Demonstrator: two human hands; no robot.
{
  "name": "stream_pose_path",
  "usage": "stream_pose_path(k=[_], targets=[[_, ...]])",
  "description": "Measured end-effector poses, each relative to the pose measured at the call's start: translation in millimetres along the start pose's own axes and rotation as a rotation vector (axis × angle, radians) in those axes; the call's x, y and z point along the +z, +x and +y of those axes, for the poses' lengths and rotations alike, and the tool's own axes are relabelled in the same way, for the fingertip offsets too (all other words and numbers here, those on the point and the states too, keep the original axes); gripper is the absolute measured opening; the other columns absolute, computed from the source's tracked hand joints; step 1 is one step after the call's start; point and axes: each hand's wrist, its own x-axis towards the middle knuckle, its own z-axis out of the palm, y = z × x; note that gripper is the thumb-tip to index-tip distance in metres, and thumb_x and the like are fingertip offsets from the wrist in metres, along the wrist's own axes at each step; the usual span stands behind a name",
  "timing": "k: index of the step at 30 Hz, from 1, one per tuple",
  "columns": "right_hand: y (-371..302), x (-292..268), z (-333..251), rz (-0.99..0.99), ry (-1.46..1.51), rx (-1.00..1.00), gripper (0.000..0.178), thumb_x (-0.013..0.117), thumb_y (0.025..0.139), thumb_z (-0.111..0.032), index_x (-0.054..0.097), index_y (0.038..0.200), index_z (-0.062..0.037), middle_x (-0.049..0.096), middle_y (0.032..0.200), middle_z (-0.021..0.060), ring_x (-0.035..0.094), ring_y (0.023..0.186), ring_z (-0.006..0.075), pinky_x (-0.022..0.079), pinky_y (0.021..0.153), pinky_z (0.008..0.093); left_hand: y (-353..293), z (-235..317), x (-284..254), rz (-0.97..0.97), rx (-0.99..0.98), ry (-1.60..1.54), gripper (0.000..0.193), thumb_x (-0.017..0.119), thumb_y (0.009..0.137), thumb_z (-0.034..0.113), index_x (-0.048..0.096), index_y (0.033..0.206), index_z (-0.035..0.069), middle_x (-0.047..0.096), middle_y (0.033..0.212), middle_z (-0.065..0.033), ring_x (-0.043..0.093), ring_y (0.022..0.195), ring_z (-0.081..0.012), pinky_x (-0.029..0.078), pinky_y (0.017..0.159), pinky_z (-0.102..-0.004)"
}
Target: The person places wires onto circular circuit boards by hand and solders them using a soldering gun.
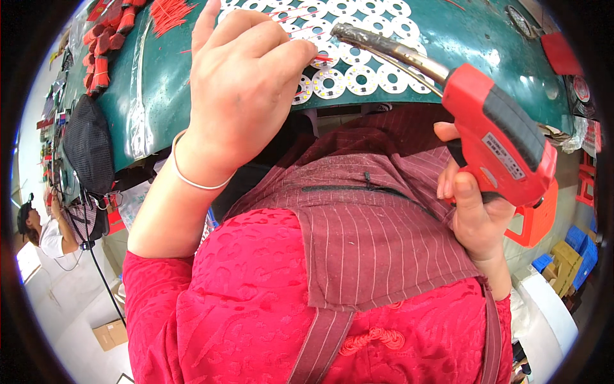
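My left hand (246,83) is over the boards with thumb and forefinger pinched together. Short red wires (324,58) stick out past those fingertips; their other ends are hidden by the fingers. In my right hand (476,214) is a red and black soldering gun (502,131), gripped by its handle. Its long, darkened barrel points up and left, with the blackened tip near the pinched wires, and a thin metal tube runs along its underside. Below lie rows of white ring-shaped LED circuit boards (361,80), several with red wires lying across them.
A green work surface (169,96) carries the boards. Loose red wires (169,14) and tied red wire bundles (100,72) lie at the far left. A dark mesh cap-like thing (89,144) hangs beside the left edge. At right is a red plastic stool (534,224). Another person (48,230) is far left.
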Motion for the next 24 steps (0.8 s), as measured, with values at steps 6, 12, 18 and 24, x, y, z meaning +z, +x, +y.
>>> stream_pose_path(k=[6,12,18,24], targets=[[-3.1,-1.1,0.9,-0.012,-0.027,0.004,0.06,0.07,0.097,-0.024,0.044,0.144,0.004,0.061,0.133,0.0233,0.054,0.069,0.0087,0.05,0.063,0.0259,-3.0,-4.7,5.9,-0.01,-0.027,-0.05,0.016,0.078,0.076,0.005,0.074,0.089,0.012,0.066,0.081,-0.0009,0.065,0.088,-0.0228,0.044,0.101,-0.0457],[-3.5,-1.6,1.5,-0.023,-0.048,-0.01,0.06,0.069,0.098,-0.022,0.043,0.146,0.0035,0.061,0.133,0.0241,0.054,0.07,0.0083,0.05,0.064,0.0254,-3.5,-5.4,5.1,-0.002,-0.04,-0.075,0.015,0.077,0.077,0.005,0.074,0.09,0.012,0.066,0.082,-0.0019,0.065,0.086,-0.0238,0.044,0.101,-0.0451],[-3.6,-1.5,0.9,-0.033,-0.043,-0.026,0.06,0.069,0.098,-0.021,0.043,0.146,0.0031,0.06,0.133,0.025,0.054,0.07,0.0086,0.05,0.064,0.0255,-2.9,-5.3,6.5,-0.039,-0.06,-0.086,0.013,0.077,0.078,0.006,0.074,0.09,0.012,0.063,0.078,-0.0017,0.064,0.083,-0.0239,0.044,0.101,-0.045],[-3.7,-0.1,-0.5,-0.035,-0.042,-0.027,0.059,0.069,0.098,-0.02,0.043,0.145,0.0038,0.061,0.13,0.0247,0.055,0.07,0.0088,0.05,0.064,0.0258,-3.3,-5.2,7.1,-0.04,-0.047,-0.085,0.012,0.077,0.079,0.007,0.075,0.09,0.012,0.062,0.076,-0.0015,0.063,0.08,-0.0238,0.044,0.1,-0.0448]])
